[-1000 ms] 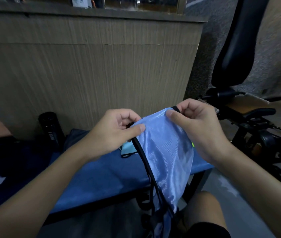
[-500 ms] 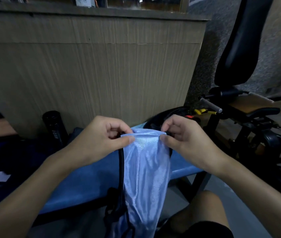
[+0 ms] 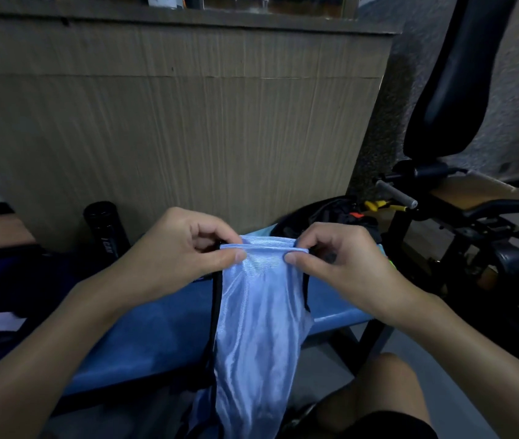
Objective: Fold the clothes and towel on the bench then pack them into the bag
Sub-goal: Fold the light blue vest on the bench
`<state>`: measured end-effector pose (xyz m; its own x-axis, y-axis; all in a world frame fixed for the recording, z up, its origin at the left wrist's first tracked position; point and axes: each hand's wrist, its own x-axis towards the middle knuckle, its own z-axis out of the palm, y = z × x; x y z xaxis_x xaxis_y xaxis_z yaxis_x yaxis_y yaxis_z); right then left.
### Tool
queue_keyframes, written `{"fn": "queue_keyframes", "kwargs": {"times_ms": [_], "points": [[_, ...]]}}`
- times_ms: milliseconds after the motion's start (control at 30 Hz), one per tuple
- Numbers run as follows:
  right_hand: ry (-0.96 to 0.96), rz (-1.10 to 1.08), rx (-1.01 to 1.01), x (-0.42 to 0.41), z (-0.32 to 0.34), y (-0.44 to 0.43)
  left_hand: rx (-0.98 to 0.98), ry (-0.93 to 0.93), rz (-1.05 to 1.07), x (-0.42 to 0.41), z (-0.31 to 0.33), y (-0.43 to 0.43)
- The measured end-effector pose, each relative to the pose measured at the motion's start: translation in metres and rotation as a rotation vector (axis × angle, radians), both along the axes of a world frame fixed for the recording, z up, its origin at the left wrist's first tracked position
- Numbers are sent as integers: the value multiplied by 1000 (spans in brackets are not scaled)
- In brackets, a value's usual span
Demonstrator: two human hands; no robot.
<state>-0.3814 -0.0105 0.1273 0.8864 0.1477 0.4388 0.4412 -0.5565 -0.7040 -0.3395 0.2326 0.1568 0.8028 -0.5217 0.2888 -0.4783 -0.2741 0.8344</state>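
Over the near edge of the blue desk [image 3: 144,343]: one light-blue garment [image 3: 261,312], shiny, black-trimmed, hanging lengthwise. My left hand [image 3: 185,258] and right hand [image 3: 343,264] each pinch an end of its top hem between thumb and curled fingers. Progress, as I judge it: folding is under way on this piece, which is not yet packed. Black bag [image 3: 324,217]: sits at the desk's far right end, behind the right hand; contents too dark to tell. Writing: white lettering on the black bottle [image 3: 106,229] at left, too blurred to read.

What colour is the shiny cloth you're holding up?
The cloth is light blue with black edging; head view.
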Motion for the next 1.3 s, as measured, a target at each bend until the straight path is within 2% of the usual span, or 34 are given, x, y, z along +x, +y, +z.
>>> {"fn": "queue_keyframes", "kwargs": {"times_ms": [133, 500, 800, 900, 1033, 1167, 1300], "points": [[3, -18, 40, 2, -1, 0, -21, 34, 44, 3, -7, 2], [3, -23, 110, 6, 4, -5, -120, -13, 103, 6, -16, -2], [12, -50, -32, 11, 2, -16, -200, 39, 116, 7, -11, -9], [37, 30, -64, 7, 4, -14, -186, 14, 97, 6, -7, -16], [-92, 32, -327, 11, 7, -3, -177, -11, 32, 6, -4, -22], [-44, 8, -242, 12, 15, -3, -243, 41, 65, 7, -20, -22], [28, 9, -307, 17, 18, -6, -374, 69, 123, 8, -27, -22]]}}
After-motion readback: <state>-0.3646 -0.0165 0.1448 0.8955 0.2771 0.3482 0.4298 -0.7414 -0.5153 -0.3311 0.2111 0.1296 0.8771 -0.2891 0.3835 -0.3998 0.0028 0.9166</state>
